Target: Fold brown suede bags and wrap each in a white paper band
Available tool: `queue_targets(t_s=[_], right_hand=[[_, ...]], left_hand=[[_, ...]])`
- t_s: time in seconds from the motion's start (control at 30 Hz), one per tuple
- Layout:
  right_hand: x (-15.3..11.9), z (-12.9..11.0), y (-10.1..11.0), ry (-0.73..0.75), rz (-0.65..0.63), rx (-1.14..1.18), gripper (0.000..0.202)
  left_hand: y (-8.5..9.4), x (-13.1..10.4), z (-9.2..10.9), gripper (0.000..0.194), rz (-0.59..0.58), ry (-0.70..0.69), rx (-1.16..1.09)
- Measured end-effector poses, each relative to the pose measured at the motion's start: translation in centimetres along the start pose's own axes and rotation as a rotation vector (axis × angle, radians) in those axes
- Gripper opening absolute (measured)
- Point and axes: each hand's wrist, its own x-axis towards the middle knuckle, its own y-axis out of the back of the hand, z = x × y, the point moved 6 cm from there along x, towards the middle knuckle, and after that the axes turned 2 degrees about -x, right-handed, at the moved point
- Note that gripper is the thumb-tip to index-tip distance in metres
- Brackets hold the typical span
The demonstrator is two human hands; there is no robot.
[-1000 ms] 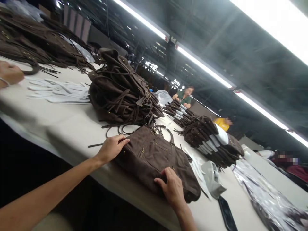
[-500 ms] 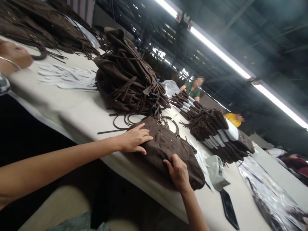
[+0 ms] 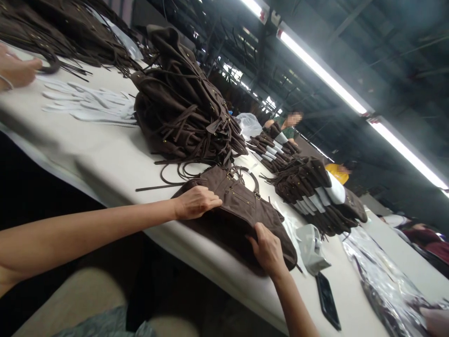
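Two hands gripping a brown bag at the bench edge

Landmark: the brown bag [image 3: 242, 206], lying on the bench [image 3: 101, 173] along its near edge, with its handles [image 3: 253, 179] on the side away from the person.

Left hand [image 3: 197, 202]: grip closed, fingers curled over the fabric toward the left end of the bag. Right hand [image 3: 269, 248]: grip closed, thumb and bent fingers pinching the fabric toward the right end. Between the two hands the fabric forms a ridge; the face below it is in dark shadow.

Behind the bag and to its left: a tall heap of brown bags [image 3: 185, 103] with tangled straps. Thin loose cords [image 3: 168, 173] lie between heap and bag. Further left of the bag, past the heap: flat white strips [image 3: 91, 100], and near them another person's hand [image 3: 16, 70] close to a curved handle; its hold cannot be told.

Right of the bag, just beside it: a crumpled pale packet [image 3: 312, 248], then a black phone [image 3: 328, 299]. Clear plastic [image 3: 382, 271] lies further right. Behind the bag to the right: a stack of bags with white bands [image 3: 312, 196]. Well beyond it: a person in yellow [image 3: 336, 173].
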Motion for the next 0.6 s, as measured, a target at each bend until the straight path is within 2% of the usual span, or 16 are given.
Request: queue_targets(t_s=[0.13,0.23,0.33,0.43,0.53,0.6], right_hand=[[0.1,-0.1,-2.2,0.078,0.086,-0.075,0.018],[-1.7,0.9,-4.4,0.039,0.145,0.010,0.024],[-4.4,2.2,-6.2,-0.059,0.181,0.071,0.055],[-6.8,2.3,-7.0,-0.159,0.108,0.105,0.075],[-8.0,1.2,-6.6,-0.236,0.008,0.186,0.074],[-8.1,0.6,-6.1,-0.274,-0.055,0.250,0.069]], left_hand=[[-1.1,-0.9,-0.3,0.023,0.042,-0.061,-0.005],[-1.7,-1.9,-0.6,0.028,0.049,-0.113,0.002],[-1.7,-2.7,-0.6,0.038,0.000,-0.180,0.018],[-1.9,-3.6,-0.2,0.050,-0.107,-0.208,0.022],[-3.0,-5.2,-0.4,0.065,-0.153,-0.123,-0.004],[-4.6,-6.2,-1.2,0.064,-0.144,-0.058,-0.082]])
